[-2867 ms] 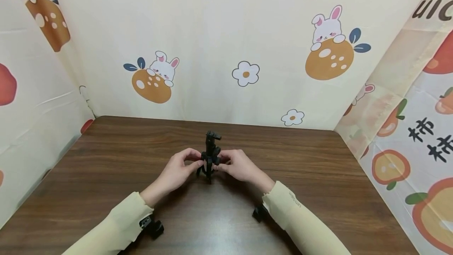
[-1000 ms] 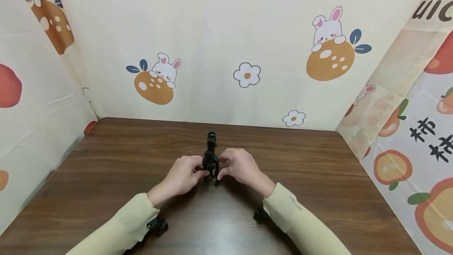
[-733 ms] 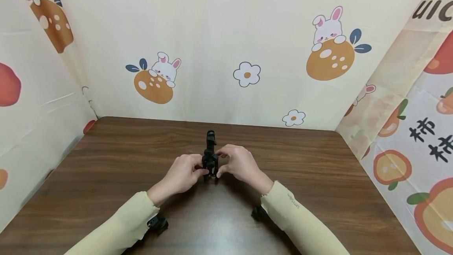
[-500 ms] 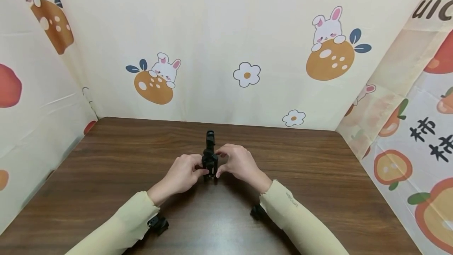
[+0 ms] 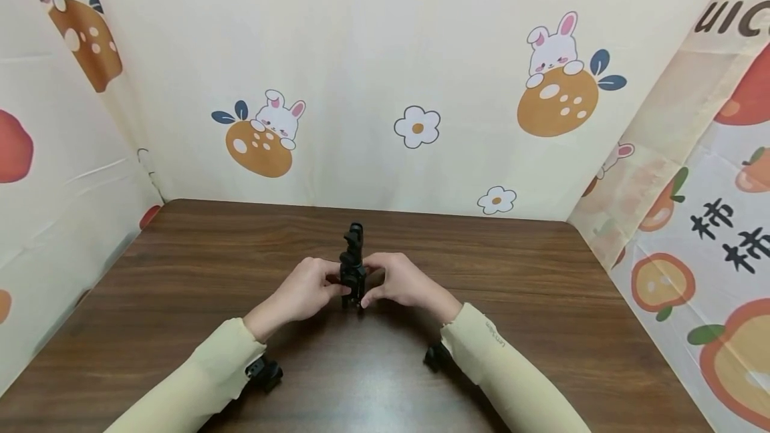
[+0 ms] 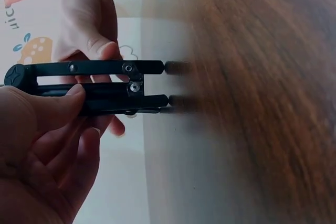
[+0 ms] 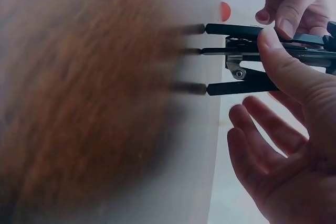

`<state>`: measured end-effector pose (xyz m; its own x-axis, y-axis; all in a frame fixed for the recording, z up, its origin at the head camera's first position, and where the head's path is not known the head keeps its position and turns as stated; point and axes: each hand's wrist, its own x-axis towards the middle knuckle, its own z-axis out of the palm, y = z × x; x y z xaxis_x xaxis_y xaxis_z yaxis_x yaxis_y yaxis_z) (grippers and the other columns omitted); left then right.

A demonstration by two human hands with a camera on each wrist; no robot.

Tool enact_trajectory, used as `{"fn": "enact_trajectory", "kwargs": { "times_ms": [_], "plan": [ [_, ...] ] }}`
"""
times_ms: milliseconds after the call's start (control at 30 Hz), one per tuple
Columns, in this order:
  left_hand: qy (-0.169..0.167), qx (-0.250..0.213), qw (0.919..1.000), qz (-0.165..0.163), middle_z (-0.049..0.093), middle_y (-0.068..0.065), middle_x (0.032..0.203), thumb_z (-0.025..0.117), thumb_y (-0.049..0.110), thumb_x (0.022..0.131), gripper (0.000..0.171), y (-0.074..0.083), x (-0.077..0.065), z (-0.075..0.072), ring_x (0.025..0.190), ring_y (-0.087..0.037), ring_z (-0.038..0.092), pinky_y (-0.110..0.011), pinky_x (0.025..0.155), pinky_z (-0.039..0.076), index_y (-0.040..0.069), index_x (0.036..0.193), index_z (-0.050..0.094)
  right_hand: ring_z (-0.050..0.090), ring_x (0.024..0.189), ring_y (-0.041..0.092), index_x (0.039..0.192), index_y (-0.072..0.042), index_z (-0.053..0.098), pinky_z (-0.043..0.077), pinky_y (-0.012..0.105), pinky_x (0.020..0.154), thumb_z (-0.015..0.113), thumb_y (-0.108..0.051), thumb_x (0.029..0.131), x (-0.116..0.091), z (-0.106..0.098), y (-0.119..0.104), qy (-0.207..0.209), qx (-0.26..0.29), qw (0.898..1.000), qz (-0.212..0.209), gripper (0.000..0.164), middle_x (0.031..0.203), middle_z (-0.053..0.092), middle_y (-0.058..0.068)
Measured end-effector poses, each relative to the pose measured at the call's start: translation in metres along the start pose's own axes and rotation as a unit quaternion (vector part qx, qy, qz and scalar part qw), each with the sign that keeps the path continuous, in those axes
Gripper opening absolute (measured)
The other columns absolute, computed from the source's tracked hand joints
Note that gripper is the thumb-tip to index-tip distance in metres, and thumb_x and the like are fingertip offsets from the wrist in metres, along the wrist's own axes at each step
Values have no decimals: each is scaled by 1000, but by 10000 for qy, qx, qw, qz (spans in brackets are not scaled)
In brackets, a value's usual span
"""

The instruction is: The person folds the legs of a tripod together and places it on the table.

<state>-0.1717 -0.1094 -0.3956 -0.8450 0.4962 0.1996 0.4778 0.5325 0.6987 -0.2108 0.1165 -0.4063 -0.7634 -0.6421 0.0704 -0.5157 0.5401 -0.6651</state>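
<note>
A small black tripod (image 5: 353, 266) stands upright on the brown wooden table (image 5: 511, 286), between both hands. Its legs (image 6: 149, 67) sit close together, tips down on or just by the tabletop. My left hand (image 5: 307, 289) pinches the tripod's side, thumb across the leg section in the left wrist view. From the other side my right hand (image 5: 400, 280) holds it, with the thumb on one leg and the fingers curved behind. In the right wrist view, a metal hinge (image 7: 239, 73) shows between the legs, and one leg (image 7: 236, 87) angles slightly outward.
A pale printed curtain (image 5: 361, 52) with rabbits and fruit hangs behind the table's far edge. More printed cloth (image 5: 722, 219) lines the right side. Black wrist cameras (image 5: 263, 374) are strapped under both cream sleeves (image 5: 198, 373).
Earlier the tripod's legs were spread wide; now they are drawn close together. The tripod has also been turned between the hands, and the right thumb and fingers have shifted on it.
</note>
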Motion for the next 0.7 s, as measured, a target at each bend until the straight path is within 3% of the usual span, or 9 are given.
{"fn": "enact_trajectory", "kwargs": {
  "times_ms": [233,467,700],
  "plan": [
    [7,-138,9999,-67,74,0,94,68,-5,88,25,-5,0,-4,88,-14,69,-37,76,56,10,107,74,67,102,13,119,-15,68,51,32,87,82,-13,84,-3,-4,-3,-317,482,9982,183,37,109,70,-5],
    [77,-289,9990,-327,73,-2,104,63,-6,90,31,-7,1,-4,93,-17,69,-40,79,55,10,115,72,64,86,5,97,-17,71,52,28,74,74,-17,92,-3,-2,-4,-26,334,9994,33,6,92,71,-12],
    [505,-269,9969,-545,71,1,100,66,-2,90,23,-8,-1,-4,93,-16,67,-43,83,54,11,109,69,54,66,4,85,-18,69,47,25,63,75,-20,91,-7,-1,-10,271,-142,9995,60,9,78,68,-14]
  ]
}}
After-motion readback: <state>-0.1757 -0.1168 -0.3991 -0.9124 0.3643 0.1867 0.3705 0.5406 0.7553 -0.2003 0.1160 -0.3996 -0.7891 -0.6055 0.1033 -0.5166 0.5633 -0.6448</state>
